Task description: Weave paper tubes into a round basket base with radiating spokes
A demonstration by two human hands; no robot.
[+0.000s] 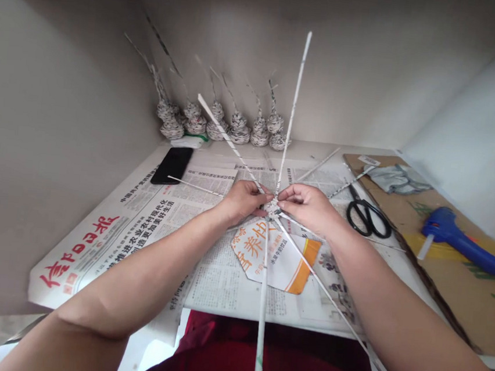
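Between my hands is a small woven paper base (pixel 272 209), with several rolled-paper sticks (pixel 296 105) spreading out from it like spokes. One long stick (pixel 263 303) points toward my body and another slants up to the left. My left hand (pixel 246 200) pinches the base from its left side, thumb and fingers together. From the right, my right hand (pixel 307 206) pinches at the same woven centre with closed fingertips. The exact strands under the fingertips are hidden. Below the base lies a printed card piece (pixel 283 270) in white and orange.
Newspaper (pixel 105 253) covers the table. A black phone (pixel 172 165) lies left; black-handled scissors (pixel 369 217) lie right. On a cardboard sheet (pixel 446 304) are a blue glue gun (pixel 465 241) and a grey cloth (pixel 397 179). Several woven gourd shapes (pixel 239 127) line the back wall.
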